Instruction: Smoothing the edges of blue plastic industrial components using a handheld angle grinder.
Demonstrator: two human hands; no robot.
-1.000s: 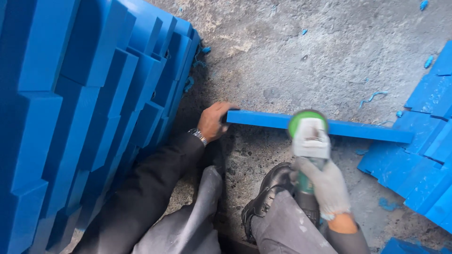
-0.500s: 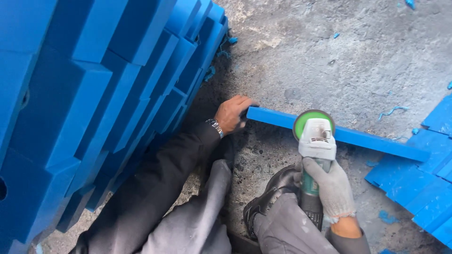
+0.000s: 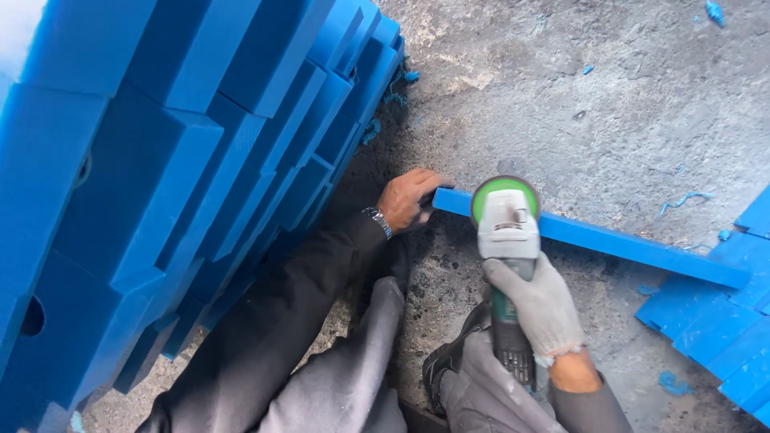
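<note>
Grinder (image 3: 507, 265) sits in the right hand (image 3: 539, 305), which wears a grey glove and is wrapped tight around its dark handle. Just below are grey trouser knees and a black shoe (image 3: 449, 365) on the floor (image 3: 609, 112). The grinder's green round guard (image 3: 504, 192) rests over a long blue bar (image 3: 609, 240). The bar lies flat on the floor and runs from the middle out to the right. The left hand (image 3: 409, 200) is bare, with a watch (image 3: 377, 222) on the wrist, and its fingers are curled around the left end of the bar. On the right lie flat blue pieces (image 3: 714, 321), touching the bar's far end. On the left stands a big stack of blue blocks (image 3: 160, 176). Farther off, little blue scraps (image 3: 682, 199) lie on the grey floor.
</note>
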